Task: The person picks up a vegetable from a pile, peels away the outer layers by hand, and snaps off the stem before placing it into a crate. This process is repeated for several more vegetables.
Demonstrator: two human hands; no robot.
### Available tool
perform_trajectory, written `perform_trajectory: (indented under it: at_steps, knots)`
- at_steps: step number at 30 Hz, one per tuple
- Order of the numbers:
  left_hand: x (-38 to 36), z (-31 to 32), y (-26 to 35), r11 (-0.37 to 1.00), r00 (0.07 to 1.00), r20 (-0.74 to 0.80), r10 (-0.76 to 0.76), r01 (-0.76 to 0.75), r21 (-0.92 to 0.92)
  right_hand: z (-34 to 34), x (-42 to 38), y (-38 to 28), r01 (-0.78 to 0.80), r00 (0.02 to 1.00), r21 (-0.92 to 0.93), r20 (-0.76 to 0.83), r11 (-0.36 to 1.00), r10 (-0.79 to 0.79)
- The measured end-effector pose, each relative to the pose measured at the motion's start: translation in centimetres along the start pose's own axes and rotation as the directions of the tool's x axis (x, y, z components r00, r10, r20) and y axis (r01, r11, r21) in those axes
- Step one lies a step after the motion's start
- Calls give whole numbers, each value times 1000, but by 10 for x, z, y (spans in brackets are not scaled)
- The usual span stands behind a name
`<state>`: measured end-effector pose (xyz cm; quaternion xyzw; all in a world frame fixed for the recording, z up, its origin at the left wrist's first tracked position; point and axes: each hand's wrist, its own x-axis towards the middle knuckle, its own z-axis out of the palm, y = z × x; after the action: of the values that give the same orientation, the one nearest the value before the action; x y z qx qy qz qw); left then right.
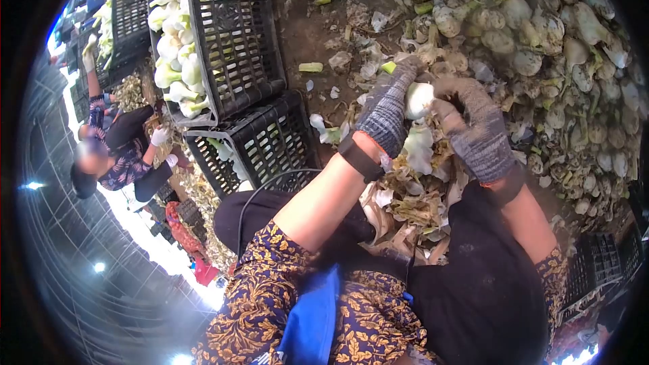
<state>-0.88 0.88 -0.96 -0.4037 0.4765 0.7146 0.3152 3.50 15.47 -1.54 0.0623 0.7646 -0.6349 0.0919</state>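
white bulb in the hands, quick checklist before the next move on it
1. Both hands on the white bulb: ok; gloved left hand and right hand grip it from either side.
2. Outer leaves off: cannot tell; the hands hide much of it.
3. Trimmings under the hands: not ok, heaped on the lap.
4. Black crate of cleaned bulbs has room: cannot tell.
5. Untrimmed pile within reach: ok, probably.
6. Other person clear of the hands: ok.
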Motion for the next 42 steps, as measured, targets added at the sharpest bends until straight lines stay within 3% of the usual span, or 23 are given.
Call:
perform_trajectory:
  at_steps: [3, 4, 5, 10, 12, 13, 16, 18, 20, 21, 22, 24, 25, 27, 30, 31, 34, 36, 38, 39, 40, 41, 42]
  knots:
    - [2, -10, 0, 989, 990, 131, 59, -76, 123, -11, 2, -5, 93, 993, -213, 87, 973, -76]
    - [4, -12, 0, 990, 989, 132, 60, -77, 122, -17, -2, -10, -267, 926, 189, 323, 945, 197]
    - [6, -12, 0, 989, 995, 71, 69, -78, 125, -20, -6, -13, -635, 728, 437, 614, 636, 304]
    - [5, -9, 8, 975, 997, -59, 49, -35, 219, -9, -6, -10, -816, 573, 485, 600, 316, 559]
    - [8, -12, 4, 975, 997, -80, 23, -5, 221, 4, -7, -5, -520, 821, 801, 372, 298, 433]
    - [10, -10, 0, 989, 997, -69, 43, -33, 141, -4, -7, -8, -690, 698, 544, 324, 478, 639]
    - [5, -5, 0, 991, 996, -75, 37, -27, 128, 3, -10, 5, -599, 751, 730, 368, 330, 548]
    - [9, -9, -5, 981, 996, -89, 9, 8, 196, 1, -9, 8, -618, 777, 620, 388, 483, 496]
    - [20, -19, -17, 910, 984, 53, 170, -177, 375, 4, -12, 15, -338, 915, 193, 295, 921, 274]
    - [20, -20, -20, 899, 979, 85, 187, -206, 387, 6, -14, 18, -123, 944, -63, 302, 990, 136]
    - [20, -22, -22, 899, 979, 85, 188, -206, 388, 9, -15, 21, -123, 944, -63, 301, 990, 136]
    - [18, -22, -26, 344, 743, 376, 554, -615, 710, 14, -12, 20, -454, 891, 523, 290, 722, 350]
    - [19, -20, -28, 344, 742, 375, 555, -615, 709, 12, -11, 16, -453, 891, 522, 291, 722, 349]
    - [17, -13, -27, 933, 973, 53, 226, -231, 276, 7, -6, -4, -639, 741, 669, 401, 381, 539]
    - [15, -9, -24, 968, 981, 66, 184, -193, 163, 11, -12, -2, -618, 763, 657, 367, 432, 532]
    - [15, -6, -22, 1000, 999, -22, 31, -31, 8, 10, -13, -1, -617, 763, 657, 368, 432, 531]
    - [4, 2, -13, 1000, 996, -89, 5, -5, -4, 5, -11, 0, -578, 781, 724, 356, 378, 513]
    - [3, 3, -11, 999, 992, -118, 35, -30, 45, 7, -8, -6, -136, 990, 306, 3, 942, 142]
    - [4, 1, -11, 994, 988, -143, 65, -52, 95, 5, -2, -9, -145, 989, 274, 2, 951, 150]
    - [7, -4, -13, 961, 987, -97, 125, -97, 259, 1, 0, -7, 24, 1000, 81, 6, 996, -25]
    - [10, -10, -14, 899, 983, -42, 180, -147, 412, -1, 2, -6, 200, 979, -112, 45, 973, -197]
    - [4, -14, -16, 658, 922, 118, 368, -348, 668, -1, 2, -7, 208, 978, -112, 45, 972, -204]
    - [1, -14, -16, 656, 918, 120, 378, -357, 665, -2, 1, -9, 162, 984, -196, 107, 967, -143]
